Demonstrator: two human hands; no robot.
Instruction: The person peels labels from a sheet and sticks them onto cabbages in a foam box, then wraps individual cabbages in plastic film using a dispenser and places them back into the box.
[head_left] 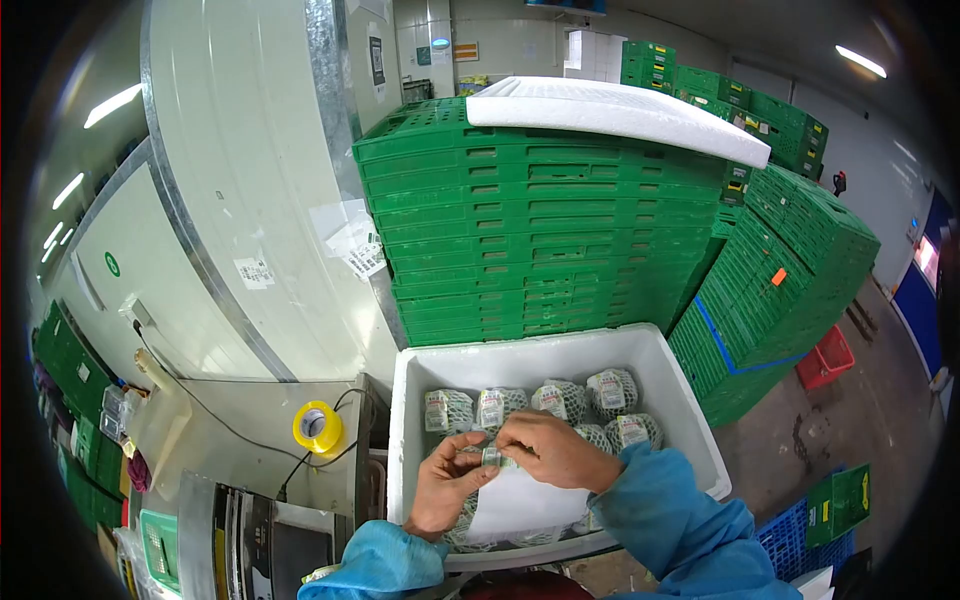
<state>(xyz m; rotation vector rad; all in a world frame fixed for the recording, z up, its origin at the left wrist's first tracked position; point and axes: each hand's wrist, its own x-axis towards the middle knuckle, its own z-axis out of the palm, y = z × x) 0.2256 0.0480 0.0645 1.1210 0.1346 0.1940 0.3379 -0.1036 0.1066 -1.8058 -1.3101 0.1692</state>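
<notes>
Over a white foam box point(685, 420), my left hand point(445, 485) pinches the left edge of a small green-and-white label point(491, 456). The fingers of my right hand point(548, 450) are closed at the label's right side. A white sheet point(525, 505) hangs just below both hands. Inside the box lie several round items in white foam netting, such as one labelled netted item point(611, 392) at the back right. More netted items are partly hidden by my hands and the sheet. Blue sleeves cover both my forearms.
Behind the box rises a stack of green crates point(540, 240) topped by a white foam lid point(620, 112). More green crates point(770, 290) stand at the right. A yellow tape roll point(318, 427) rests on the left bench, near a black cable.
</notes>
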